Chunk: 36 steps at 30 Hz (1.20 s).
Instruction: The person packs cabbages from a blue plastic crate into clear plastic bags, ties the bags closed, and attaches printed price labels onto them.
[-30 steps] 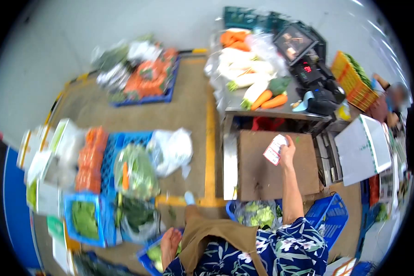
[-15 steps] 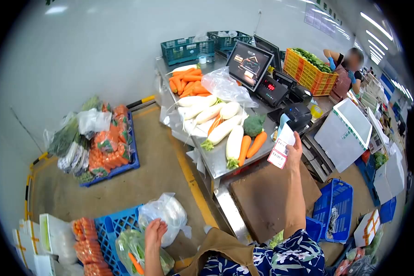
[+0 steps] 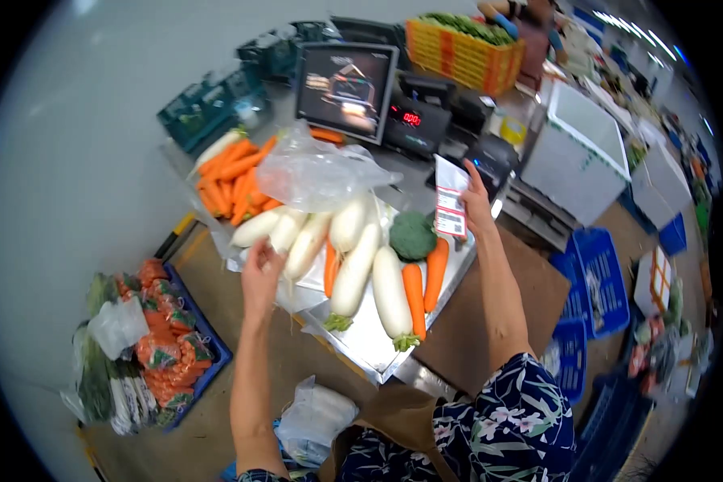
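Gripping red-and-white paper labels (image 3: 450, 210) beside the round green broccoli (image 3: 413, 235), the right hand (image 3: 477, 199) could crease them by dipping, while the curled left hand (image 3: 261, 277), hold unclear, is at long white radishes (image 3: 305, 249) left of the broccoli.

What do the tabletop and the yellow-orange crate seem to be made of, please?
The tabletop looks like smooth metal, perhaps stainless steel, given its bright glare; the yellow-orange crate seems moulded plastic, fairly matte, judging by its openwork walls.
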Each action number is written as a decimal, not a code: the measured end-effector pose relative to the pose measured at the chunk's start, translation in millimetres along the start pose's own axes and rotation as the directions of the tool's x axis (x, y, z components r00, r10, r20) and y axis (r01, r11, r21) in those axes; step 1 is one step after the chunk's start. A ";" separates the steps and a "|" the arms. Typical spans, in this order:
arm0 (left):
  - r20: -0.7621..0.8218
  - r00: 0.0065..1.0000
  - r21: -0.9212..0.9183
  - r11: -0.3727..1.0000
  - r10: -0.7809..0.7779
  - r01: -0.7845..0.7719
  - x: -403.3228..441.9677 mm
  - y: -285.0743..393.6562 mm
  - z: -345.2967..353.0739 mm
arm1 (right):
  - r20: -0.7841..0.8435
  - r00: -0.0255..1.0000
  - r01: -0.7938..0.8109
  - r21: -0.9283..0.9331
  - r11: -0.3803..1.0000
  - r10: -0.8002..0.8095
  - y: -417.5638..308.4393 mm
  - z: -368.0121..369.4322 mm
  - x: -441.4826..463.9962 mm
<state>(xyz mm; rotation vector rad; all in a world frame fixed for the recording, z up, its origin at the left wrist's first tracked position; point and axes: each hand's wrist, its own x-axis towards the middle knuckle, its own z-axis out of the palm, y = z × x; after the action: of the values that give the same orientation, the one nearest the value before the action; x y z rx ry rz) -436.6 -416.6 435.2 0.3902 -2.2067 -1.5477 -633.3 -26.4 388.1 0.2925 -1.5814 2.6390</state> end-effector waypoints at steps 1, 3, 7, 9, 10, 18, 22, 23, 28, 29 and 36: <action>0.036 0.998 0.080 0.996 0.046 -0.049 28.3 4.6 9.2 | 0.011 0.999 0.035 -0.064 0.997 -0.034 9.0 -8.5 8.5; 0.072 0.978 0.227 0.952 0.194 -0.206 76.1 6.6 32.2 | 0.019 0.998 0.058 -0.160 0.985 -0.055 18.0 -19.7 10.6; 0.143 0.838 0.411 0.738 0.527 -0.535 157.7 -0.5 73.5 | -0.008 0.999 -0.034 -0.255 0.966 0.034 15.1 -30.5 -9.3; 0.180 0.782 0.513 0.621 0.597 -0.593 186.5 -2.9 91.8 | -0.034 0.999 -0.026 -0.326 0.945 0.016 24.3 -43.7 -13.3; 0.198 0.749 0.560 0.554 0.632 -0.616 197.0 -1.7 99.8 | -0.039 0.999 -0.001 -0.373 0.928 -0.014 29.2 -49.1 -14.2; 0.289 0.854 0.726 0.482 0.433 -0.490 239.6 -12.1 131.9 | -0.044 0.998 0.001 -0.617 0.787 -0.036 55.7 -74.6 -27.3; 0.269 0.943 0.722 0.606 0.196 -0.333 252.0 -38.4 115.7 | -0.167 0.978 -0.209 -0.777 0.594 0.125 58.0 -72.8 -33.9; 0.266 0.937 0.697 0.627 0.225 -0.348 257.0 -47.5 109.1 | -0.201 0.970 -0.241 -0.840 0.485 0.135 59.4 -76.5 -35.5; 0.071 0.862 0.452 0.754 0.501 -0.476 257.1 -54.6 50.4 | -0.160 0.983 -0.111 -0.915 0.387 -0.095 67.4 -68.8 -39.9; -0.003 0.852 0.384 0.787 0.523 -0.482 245.2 -44.9 39.8 | -0.160 0.985 -0.128 -0.932 0.339 -0.066 67.1 -64.8 -39.5; -0.224 0.816 0.082 0.845 0.533 -0.529 148.0 13.3 -29.3 | -0.143 0.987 -0.163 -0.871 -0.463 -0.079 78.0 -52.5 -32.8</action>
<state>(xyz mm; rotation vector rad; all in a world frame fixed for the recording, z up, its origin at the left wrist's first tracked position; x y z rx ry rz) -551.7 -503.2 481.9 -0.0470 -1.9164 -1.1117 -619.2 -15.6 290.2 -0.1621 -2.9466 0.0264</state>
